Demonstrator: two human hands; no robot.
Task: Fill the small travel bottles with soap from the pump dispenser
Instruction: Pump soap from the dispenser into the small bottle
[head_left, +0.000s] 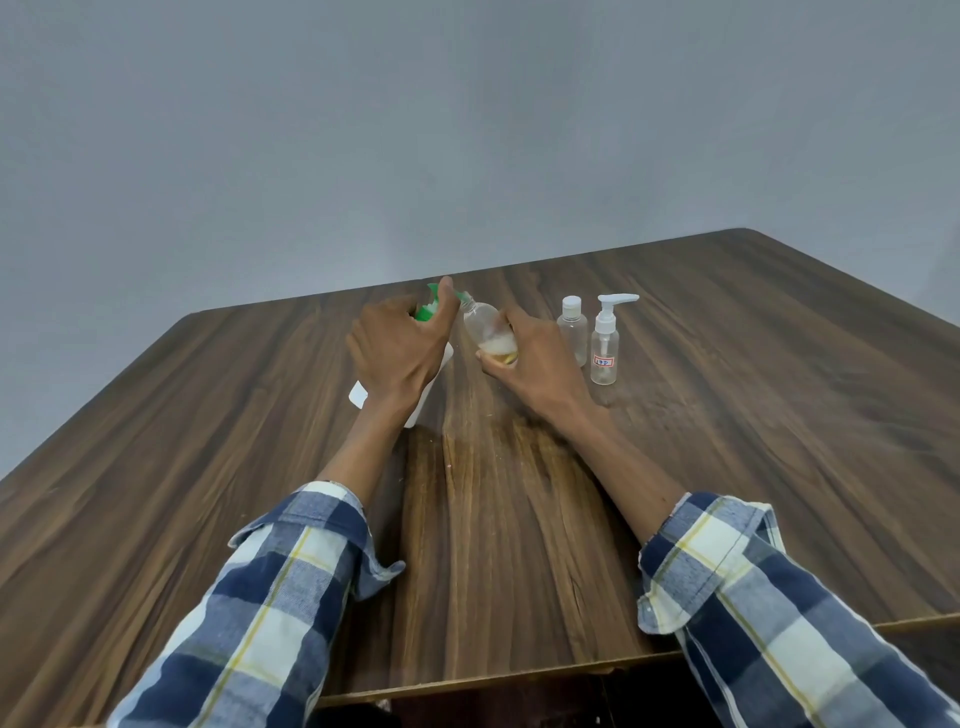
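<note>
Backdrop: plain grey wall behind a dark wood-grain surface (727, 415); plaid sleeves rolled back at both forearms.
Dispenser: white plastic pump dispenser w/ green pump head (427, 312), standing at centre-left of the surface, mostly hidden by the left hand (397, 353).
Left grip: fingers curled over the pump head, index on top, body held from above; seems to be pressing, though not certain.
Bottle in hand: small clear plastic travel bottle, uncapped (488, 332), tilted w/ neck up against the green spout; a little pale foamy soap at the bottom.
Right grip: right hand (540, 358) wrapped round the bottle's lower half, thumb side toward the camera; bottle lifted or barely resting, can't be told.
Waiting: clear bottle w/ white flip cap (572, 332) and clear bottle w/ white mini pump & red-edged label (605, 343), upright, side by side just right of the right hand; both look empty.
Progress: early, judged from the low fill; 2 bottles untouched.
Risk 1: narrow neck vs spout; a small slip & soap is sent down the outside onto fingers and surface.
Risk 2: hard pump stroke could shift the dispenser, as it's steadied by the same hand only.
Risk 3: tilt too flat & soap runs back out as the fill rises.
Risk 4: right elbow swing could topple the 2 light bottles nearby.
Risk 5: soapy fingers = weaker hold on smooth plastic.
</note>
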